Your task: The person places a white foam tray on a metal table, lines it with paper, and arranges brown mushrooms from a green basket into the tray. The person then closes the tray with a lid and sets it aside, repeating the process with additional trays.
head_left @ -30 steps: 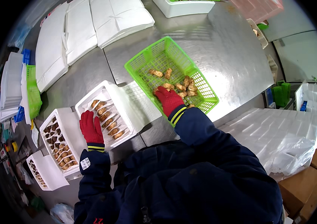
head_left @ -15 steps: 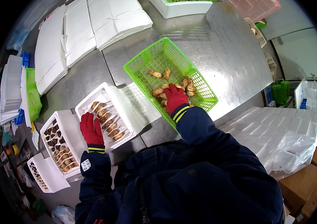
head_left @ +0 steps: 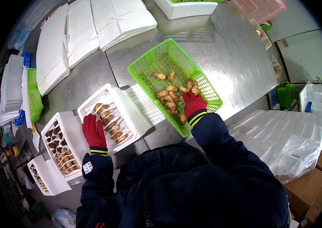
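Note:
My right hand, in a red knit glove, reaches down into a green plastic basket. Its fingers are slightly apart and touch the pile of knobbly tan-brown mushrooms; no mushroom shows clearly in its grasp. To the left, my left hand, gloved alike, lies flat with fingers stretched over the near-left rim of a white foam box. Beside those fingers, a row of mushrooms lies in the box, separated by strips of white paper.
Left of my left hand stand a filled foam box and a smaller one. White lidded stacks cover the back left of the steel table. At the right lie plastic-wrapped white boxes and cardboard cartons.
My right hand has moved right within the basket, uncovering mushrooms on the left of the pile. My left hand stays at the box rim.

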`<act>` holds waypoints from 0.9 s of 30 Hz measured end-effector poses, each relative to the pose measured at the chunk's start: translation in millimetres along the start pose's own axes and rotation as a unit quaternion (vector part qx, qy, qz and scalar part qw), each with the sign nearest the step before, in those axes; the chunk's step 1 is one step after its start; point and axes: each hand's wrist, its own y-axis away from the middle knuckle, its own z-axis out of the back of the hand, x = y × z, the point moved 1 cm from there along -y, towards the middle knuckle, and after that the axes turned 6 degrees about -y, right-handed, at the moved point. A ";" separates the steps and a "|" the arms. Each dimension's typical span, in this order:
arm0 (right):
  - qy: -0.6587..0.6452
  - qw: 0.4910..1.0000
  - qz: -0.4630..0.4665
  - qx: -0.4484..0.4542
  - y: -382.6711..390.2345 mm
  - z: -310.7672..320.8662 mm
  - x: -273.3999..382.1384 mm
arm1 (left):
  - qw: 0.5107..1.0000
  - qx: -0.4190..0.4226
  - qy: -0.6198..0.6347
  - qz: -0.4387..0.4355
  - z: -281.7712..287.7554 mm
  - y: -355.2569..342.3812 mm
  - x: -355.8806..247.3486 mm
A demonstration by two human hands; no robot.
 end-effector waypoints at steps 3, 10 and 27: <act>0.023 1.000 0.003 -0.010 -1.4 -8.4 0.0 | 1.000 0.007 0.001 0.004 -1.5 1.3 3.3; -0.018 0.999 0.005 0.041 -7.1 5.8 -0.2 | 1.000 -0.004 0.002 -0.002 -0.2 1.7 1.6; 0.000 0.996 0.079 -0.031 -58.9 24.2 22.0 | 1.000 -0.001 0.007 0.005 5.4 -0.7 -2.8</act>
